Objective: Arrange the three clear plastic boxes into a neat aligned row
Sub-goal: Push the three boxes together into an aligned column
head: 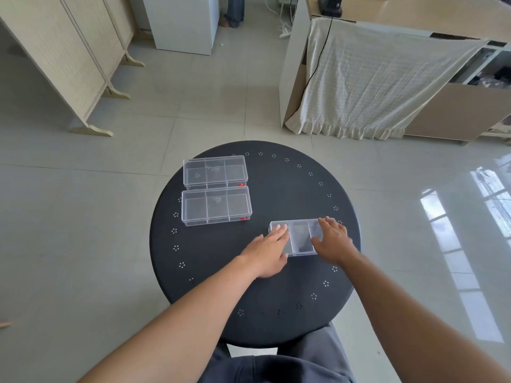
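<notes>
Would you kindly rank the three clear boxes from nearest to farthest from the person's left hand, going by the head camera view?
1. The near box, on the table's right side, lies under the left hand and right hand.
2. The middle box, on the left, sits farther back.
3. The far box, at the left rear, lies just behind the middle box.

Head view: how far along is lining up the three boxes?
Done: the far box and middle box sit close together, one behind the other, on the left of the round table. In hand: the left hand and right hand rest on the third box, off to the right. Left: bringing it into line with the pair.
</notes>
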### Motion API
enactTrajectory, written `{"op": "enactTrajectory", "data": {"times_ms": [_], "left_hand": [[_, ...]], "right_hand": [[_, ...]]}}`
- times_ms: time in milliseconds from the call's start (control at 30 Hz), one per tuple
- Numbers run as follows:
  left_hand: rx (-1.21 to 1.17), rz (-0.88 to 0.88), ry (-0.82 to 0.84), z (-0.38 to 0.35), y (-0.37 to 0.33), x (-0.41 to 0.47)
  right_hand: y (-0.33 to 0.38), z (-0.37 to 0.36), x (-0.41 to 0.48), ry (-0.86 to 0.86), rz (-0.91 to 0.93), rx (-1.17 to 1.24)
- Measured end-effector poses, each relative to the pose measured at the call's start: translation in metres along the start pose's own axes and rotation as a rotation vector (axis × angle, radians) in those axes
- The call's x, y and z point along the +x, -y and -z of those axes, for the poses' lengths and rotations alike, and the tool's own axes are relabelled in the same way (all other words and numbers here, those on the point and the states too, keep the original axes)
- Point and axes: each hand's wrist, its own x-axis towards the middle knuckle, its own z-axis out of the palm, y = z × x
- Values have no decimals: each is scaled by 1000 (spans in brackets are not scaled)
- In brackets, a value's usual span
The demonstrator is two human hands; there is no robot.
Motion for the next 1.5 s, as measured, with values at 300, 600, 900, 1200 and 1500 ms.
{"op": "enactTrajectory", "data": {"times_ms": [300, 600, 900, 1200, 1500], "left_hand": [[-11, 131, 85, -10, -7, -9], [3, 252, -9, -20, 22, -52], [-72, 363, -110, -34, 55, -101], [-77, 469, -157, -36, 92, -129], [-112, 472, -193, -23, 110, -138]], "right_hand": [[1, -17, -13, 89, 39, -53], [46, -47, -37, 78, 164, -101], [90, -76, -50, 79, 298, -159], [132, -90, -55, 108, 414, -167], [140, -97, -47, 122, 445, -150]]}}
